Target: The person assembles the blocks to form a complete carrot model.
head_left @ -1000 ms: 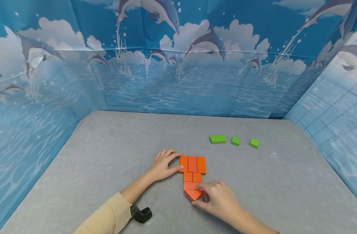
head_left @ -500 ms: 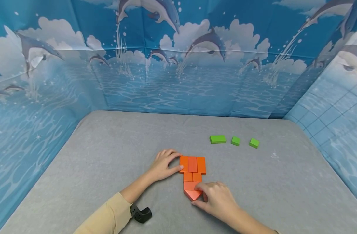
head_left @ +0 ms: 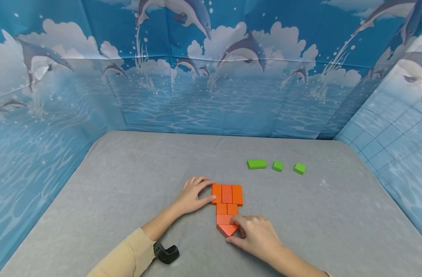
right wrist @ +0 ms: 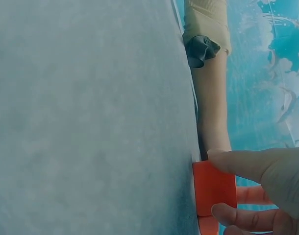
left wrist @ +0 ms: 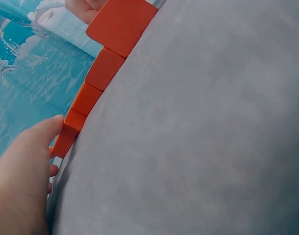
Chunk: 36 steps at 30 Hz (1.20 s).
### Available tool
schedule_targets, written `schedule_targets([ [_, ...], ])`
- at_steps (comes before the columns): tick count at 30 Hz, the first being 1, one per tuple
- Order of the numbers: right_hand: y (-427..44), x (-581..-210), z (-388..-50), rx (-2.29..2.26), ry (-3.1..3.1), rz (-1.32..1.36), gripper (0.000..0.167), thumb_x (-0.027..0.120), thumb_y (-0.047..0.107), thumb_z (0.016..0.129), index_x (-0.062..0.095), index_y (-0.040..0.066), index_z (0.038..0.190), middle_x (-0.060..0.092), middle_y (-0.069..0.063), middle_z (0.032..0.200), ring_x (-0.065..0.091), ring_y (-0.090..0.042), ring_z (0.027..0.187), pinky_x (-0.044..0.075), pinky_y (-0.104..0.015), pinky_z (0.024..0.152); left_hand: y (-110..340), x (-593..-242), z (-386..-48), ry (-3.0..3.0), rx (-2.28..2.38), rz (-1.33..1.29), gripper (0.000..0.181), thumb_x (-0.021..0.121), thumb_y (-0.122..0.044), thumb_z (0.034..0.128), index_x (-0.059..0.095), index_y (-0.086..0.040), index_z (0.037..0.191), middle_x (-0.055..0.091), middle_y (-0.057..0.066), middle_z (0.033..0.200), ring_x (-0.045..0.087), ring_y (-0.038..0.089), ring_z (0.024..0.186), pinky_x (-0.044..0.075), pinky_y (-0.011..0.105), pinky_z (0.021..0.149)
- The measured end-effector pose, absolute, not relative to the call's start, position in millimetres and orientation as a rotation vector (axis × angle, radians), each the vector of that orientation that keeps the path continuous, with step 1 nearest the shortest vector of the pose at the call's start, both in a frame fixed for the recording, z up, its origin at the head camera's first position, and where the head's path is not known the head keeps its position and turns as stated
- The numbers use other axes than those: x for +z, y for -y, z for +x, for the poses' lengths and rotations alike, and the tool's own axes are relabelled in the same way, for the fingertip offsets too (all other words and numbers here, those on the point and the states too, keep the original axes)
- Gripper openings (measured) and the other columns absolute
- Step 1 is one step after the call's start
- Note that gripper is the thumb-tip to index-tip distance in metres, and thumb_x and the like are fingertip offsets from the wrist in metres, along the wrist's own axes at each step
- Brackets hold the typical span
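In the head view, orange blocks lie flat against each other on the grey cloth. Three oblong orange blocks (head_left: 227,194) form the far row. Two small orange blocks (head_left: 227,209) come below them, then a wider orange block (head_left: 223,219). A triangular orange block (head_left: 227,230) ends the row, its point toward me. My left hand (head_left: 193,195) holds the leftmost oblong block at its left side, thumb and index finger against it. With thumb and index finger, my right hand (head_left: 259,234) pinches the triangular block. The right palm hides its other fingers in part.
Farther back on the cloth (head_left: 145,161) lie a long green block (head_left: 257,164) and two small green blocks (head_left: 277,166). A black strap piece (head_left: 167,254) hangs at the left sleeve. A dolphin-printed curtain (head_left: 197,107) encloses the far edge and sides.
The triangular block has straightened slightly against the wider block under my right fingers. My left hand stays in place. The whole view has shifted very slightly.
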State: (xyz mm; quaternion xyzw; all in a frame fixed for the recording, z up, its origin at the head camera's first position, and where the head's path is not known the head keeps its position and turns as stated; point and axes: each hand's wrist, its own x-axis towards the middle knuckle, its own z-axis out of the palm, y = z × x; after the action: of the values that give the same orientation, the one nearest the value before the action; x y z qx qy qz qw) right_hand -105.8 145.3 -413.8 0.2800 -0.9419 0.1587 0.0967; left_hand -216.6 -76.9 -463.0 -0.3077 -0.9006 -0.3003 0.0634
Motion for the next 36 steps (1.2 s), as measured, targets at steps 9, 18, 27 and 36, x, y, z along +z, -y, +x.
schedule_targets([
  [9, -145.4, -413.9, -106.4, 0.436, 2.798, 0.844, 0.033, 0.076, 0.042, 0.068, 0.064, 0.017, 0.087, 0.039, 0.017, 0.054, 0.031, 0.004, 0.049, 0.04, -0.032, 0.06, 76.1, -457.5, -208.4, 2.646, -1.009, -0.891, 0.045, 0.063, -0.038, 0.0836, 0.058, -0.013, 0.121, 0.057, 0.002, 0.115, 0.046, 0.02, 0.107, 0.032, 0.045, 0.094],
  [18, -145.1, -412.8, -106.4, 0.451, 2.809, 0.832, 0.033, 0.076, 0.042, 0.068, 0.064, 0.017, 0.086, 0.038, 0.017, 0.054, 0.031, 0.005, 0.048, 0.042, -0.033, 0.061, 70.7, -458.0, -192.4, 2.646, -0.958, -0.893, 0.05, 0.065, -0.046, 0.0787, 0.058, -0.016, 0.119, 0.056, 0.002, 0.111, 0.045, 0.018, 0.101, 0.033, 0.043, 0.089],
  [27, -154.7, -406.6, -117.0, 0.789, 2.873, 0.86, 0.037, 0.075, 0.045, 0.068, 0.063, 0.017, 0.088, 0.039, 0.017, 0.054, 0.034, 0.004, 0.046, 0.035, -0.019, 0.048, 69.5, -461.3, -191.4, 2.639, -0.919, -0.9, 0.054, 0.066, -0.047, 0.0771, 0.057, -0.016, 0.12, 0.055, 0.002, 0.112, 0.045, 0.018, 0.102, 0.033, 0.042, 0.09],
  [36, -213.0, -388.6, -213.1, 1.084, 2.665, 0.725, 0.023, 0.07, 0.01, 0.08, 0.063, 0.004, 0.101, 0.053, 0.002, 0.066, 0.045, -0.009, 0.054, 0.039, -0.023, 0.048, 69.6, -462.4, -192.3, 2.654, -0.886, -0.901, 0.054, 0.065, -0.048, 0.0777, 0.056, -0.017, 0.121, 0.055, 0.001, 0.114, 0.045, 0.018, 0.105, 0.032, 0.043, 0.093],
])
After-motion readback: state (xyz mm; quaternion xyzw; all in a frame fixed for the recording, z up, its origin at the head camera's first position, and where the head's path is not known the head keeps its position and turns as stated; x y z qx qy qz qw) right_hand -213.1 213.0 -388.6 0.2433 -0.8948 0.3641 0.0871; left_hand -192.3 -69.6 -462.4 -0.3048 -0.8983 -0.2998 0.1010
